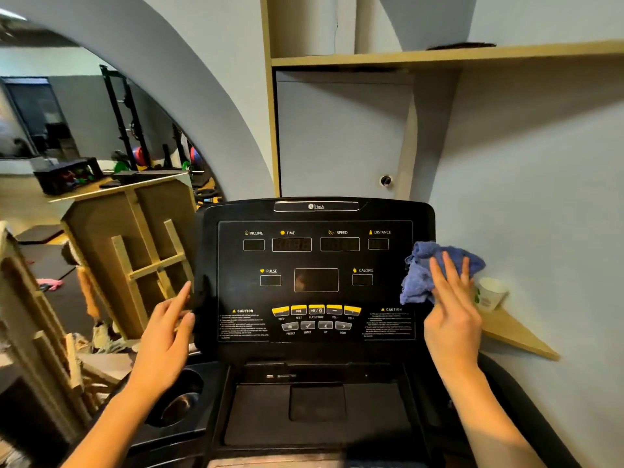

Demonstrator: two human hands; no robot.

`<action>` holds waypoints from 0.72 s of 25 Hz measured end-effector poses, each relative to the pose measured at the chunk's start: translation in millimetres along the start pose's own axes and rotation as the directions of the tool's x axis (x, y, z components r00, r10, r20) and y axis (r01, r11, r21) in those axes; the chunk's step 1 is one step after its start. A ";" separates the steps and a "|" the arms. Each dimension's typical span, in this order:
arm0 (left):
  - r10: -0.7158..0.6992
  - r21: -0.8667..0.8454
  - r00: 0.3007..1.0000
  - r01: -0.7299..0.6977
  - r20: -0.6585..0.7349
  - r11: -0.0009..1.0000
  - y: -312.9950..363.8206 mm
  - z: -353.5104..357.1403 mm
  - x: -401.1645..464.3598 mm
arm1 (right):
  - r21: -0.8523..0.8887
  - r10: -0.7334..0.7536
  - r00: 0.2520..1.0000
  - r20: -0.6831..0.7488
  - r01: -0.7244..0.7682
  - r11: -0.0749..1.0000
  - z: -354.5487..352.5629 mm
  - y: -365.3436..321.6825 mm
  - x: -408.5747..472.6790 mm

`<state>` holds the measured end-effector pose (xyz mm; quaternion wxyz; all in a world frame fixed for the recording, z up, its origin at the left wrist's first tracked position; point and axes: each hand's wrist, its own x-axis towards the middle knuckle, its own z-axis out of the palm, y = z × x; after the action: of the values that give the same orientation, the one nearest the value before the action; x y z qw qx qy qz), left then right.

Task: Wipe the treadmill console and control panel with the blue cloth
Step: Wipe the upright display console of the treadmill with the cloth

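The black treadmill console fills the centre, its dark displays labelled incline, time, speed, distance, pulse and calorie. A row of yellow buttons sits low on the control panel. My right hand presses the crumpled blue cloth against the console's right edge, fingers spread flat over it. Against the console's left edge rests my left hand, fingers apart and holding nothing.
A paper cup stands on a small wooden corner shelf just right of the cloth. A cup holder and a flat tray lie below the console. Wooden furniture is stacked at the left, with the wall close on the right.
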<state>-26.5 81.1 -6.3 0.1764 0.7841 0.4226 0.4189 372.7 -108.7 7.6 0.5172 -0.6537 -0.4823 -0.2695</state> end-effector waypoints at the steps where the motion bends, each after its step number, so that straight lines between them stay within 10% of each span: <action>1: 0.017 -0.001 1.000 -0.017 0.002 1.000 1.7 -6.0 -4.4 | -0.012 0.002 1.000 -0.016 -0.002 1.000 -10.3 -7.1 -1.0; 18: -0.015 -0.029 0.997 0.017 0.071 0.999 21.1 -51.0 -84.2 | -0.022 0.011 0.999 -0.051 -0.012 1.000 -104.9 -66.7 -49.8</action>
<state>-81.3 -3.3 -5.8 0.2059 0.7923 0.4162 0.3957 308.0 -224.4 26.5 0.5235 -0.6551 -0.4623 -0.2882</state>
